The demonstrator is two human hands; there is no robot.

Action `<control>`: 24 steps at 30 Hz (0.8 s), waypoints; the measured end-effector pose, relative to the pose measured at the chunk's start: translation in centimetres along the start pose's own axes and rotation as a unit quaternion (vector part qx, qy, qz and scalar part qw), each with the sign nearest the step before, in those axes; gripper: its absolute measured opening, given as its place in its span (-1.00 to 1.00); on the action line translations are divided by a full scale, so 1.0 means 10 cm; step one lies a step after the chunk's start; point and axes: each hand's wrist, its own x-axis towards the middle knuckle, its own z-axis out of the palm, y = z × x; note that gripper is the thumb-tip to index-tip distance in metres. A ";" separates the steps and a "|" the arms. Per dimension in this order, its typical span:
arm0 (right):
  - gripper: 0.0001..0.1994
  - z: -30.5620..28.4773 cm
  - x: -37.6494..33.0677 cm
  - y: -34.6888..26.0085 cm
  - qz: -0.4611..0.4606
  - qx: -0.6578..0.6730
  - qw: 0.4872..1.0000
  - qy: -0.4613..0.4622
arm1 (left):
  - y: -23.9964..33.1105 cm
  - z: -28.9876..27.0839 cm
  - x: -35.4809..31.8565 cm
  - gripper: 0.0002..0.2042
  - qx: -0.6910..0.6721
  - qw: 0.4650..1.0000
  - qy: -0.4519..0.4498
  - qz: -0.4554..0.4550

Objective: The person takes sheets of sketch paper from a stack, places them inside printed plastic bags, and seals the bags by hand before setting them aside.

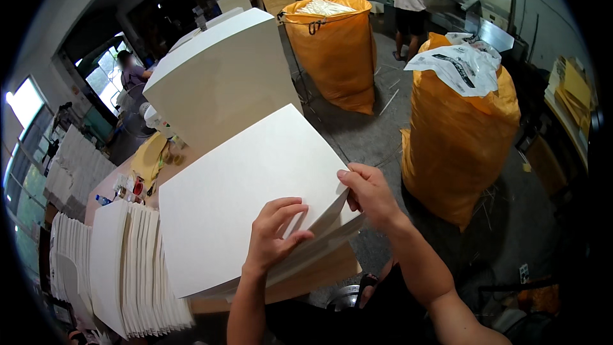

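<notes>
A stack of large white paper sheets [242, 185] lies on the table right before me. My right hand [371, 195] pinches the stack's right corner, thumb on top and fingers curled under the edge. Several sheets look lifted a little there, with a gap below them. My left hand [274, 233] is over the near edge of the top sheet, its fingers bent and the thumb held apart from them, with nothing between. Whether its fingertips touch the paper I cannot tell.
Behind rises a tall block of stacked white sheets [230, 76]. Folded white bundles [137, 268] stand at the left. Two orange sacks [332, 57] stand on the floor at the right, one topped by a white plastic bag [456, 67]. Two other people are farther off.
</notes>
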 end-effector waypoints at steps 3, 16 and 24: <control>-0.70 -0.01 0.02 0.09 0.027 0.076 0.997 -0.004 | 0.02 -0.03 -0.01 -0.41 -0.016 1.000 -0.007 0.015; -0.63 0.11 -0.03 -0.02 -0.128 -0.239 0.962 0.019 | 0.01 0.03 -0.11 -0.63 -0.161 0.980 0.072 -0.093; -0.67 -0.03 0.07 0.01 0.012 0.018 0.999 -0.049 | 0.11 0.04 -0.04 -0.58 -0.034 0.999 -0.008 0.021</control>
